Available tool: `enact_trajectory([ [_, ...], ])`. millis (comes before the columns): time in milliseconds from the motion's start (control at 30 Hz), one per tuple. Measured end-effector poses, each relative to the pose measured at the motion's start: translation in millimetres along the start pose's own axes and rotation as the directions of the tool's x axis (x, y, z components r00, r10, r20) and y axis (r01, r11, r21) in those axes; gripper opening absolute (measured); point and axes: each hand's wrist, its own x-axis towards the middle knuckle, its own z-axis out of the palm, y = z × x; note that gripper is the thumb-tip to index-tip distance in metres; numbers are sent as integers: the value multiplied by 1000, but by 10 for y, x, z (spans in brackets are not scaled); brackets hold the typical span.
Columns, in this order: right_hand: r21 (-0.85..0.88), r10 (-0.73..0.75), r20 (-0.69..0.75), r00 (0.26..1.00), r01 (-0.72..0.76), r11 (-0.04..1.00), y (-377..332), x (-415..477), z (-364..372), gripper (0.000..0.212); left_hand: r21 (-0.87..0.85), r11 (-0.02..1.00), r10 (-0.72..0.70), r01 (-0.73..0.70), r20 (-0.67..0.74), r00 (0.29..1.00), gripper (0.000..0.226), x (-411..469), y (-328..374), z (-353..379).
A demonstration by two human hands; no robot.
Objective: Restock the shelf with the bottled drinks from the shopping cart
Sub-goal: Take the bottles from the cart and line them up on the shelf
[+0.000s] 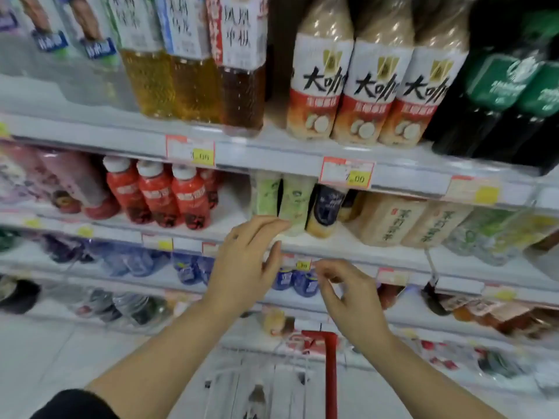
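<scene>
Reaching toward the middle shelf [348, 246], we spread our left hand [242, 267] wide and empty, fingertips touching the pale green bottle [295, 204], which stands upright, long axis vertical and cap hidden under the shelf above. To its right, our right hand [351, 300] hangs loosely curled, holding nothing. We judge it wise to square the bottle label-out before returning to the cart [328, 358] below.

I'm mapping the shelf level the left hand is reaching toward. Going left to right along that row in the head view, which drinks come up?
Pink bottles → red bottles with white caps → pale green bottles → dark navy bottle → beige tea bottles → clear green-labelled bottles.
</scene>
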Motion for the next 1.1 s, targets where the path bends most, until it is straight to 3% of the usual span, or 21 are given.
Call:
enact_trajectory([
  [100, -9, 232, 308, 923, -241, 971, 359, -374, 688, 18, 55, 963, -271, 265, 158, 950, 24, -931, -370, 67],
  [167, -83, 351, 490, 798, -358, 930, 612, -618, 1118, 22, 121, 901, -434, 417, 218, 874, 25, -1515, -606, 89],
  [233, -157, 441, 579, 686, -437, 886, 875, -866, 1527, 25, 191, 817, -576, 543, 259, 775, 28, -2062, -818, 110],
  [400, -343, 604, 674, 425, -544, 766, 1502, -1365, 2528, 35, 285, 650, -759, 705, 289, 583, 30, -3216, -1256, 291],
  [533, -477, 719, 649, 248, -604, 638, 1921, -1716, 3220, 53, 334, 555, -827, 762, 323, 461, 29, -3932, -1461, 565],
  [633, -539, 771, 616, 159, -628, 561, 2153, -1964, 3639, 64, 363, 544, -832, 757, 352, 429, 29, -4279, -1523, 755],
  [800, -568, 840, 516, 167, -667, 482, 2356, -2270, 4107, 73, 438, 609, -793, 661, 315, 522, 20, -4484, -1573, 917],
  [967, -542, 876, 383, 294, -696, 471, 2410, -2491, 4300, 87, 454, 607, -793, 652, 294, 533, 24, -4539, -1600, 945],
  [1100, -498, 865, 412, 286, -725, 476, 2429, -2467, 4287, 82, 462, 603, -796, 650, 309, 520, 25, -4527, -1601, 955],
])
